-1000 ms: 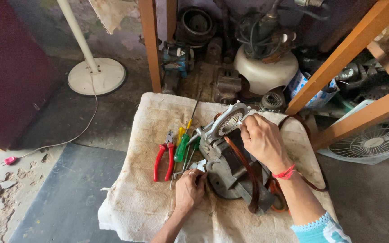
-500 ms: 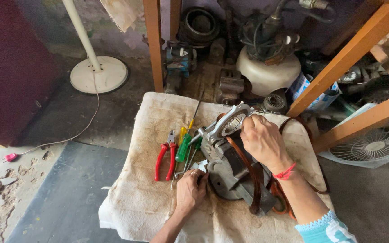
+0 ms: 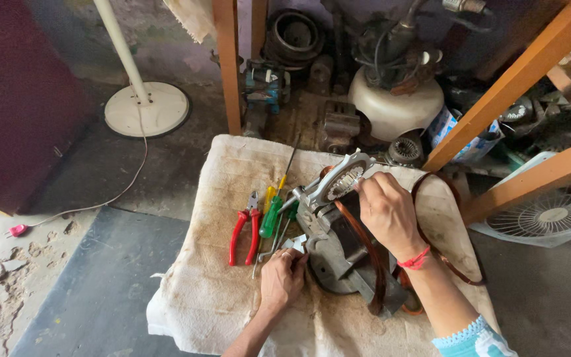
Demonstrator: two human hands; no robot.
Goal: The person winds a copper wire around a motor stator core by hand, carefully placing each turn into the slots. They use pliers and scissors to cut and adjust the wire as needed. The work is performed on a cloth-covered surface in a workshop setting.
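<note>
The right hand (image 3: 386, 210) clamped its fingers on the motor housing (image 3: 338, 244); the left hand (image 3: 281, 279) pinched a small tool (image 3: 293, 244) at the cloth's (image 3: 199, 297) middle.

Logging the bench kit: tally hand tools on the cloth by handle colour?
Red-handled pliers: 1
Green-handled screwdriver: 1
Yellow-handled screwdriver: 1
Total: 3
Small metal bits beside them are too unclear to count.

Red wrist thread (image 3: 413, 259), turquoise patterned sleeve (image 3: 474, 338)
</note>
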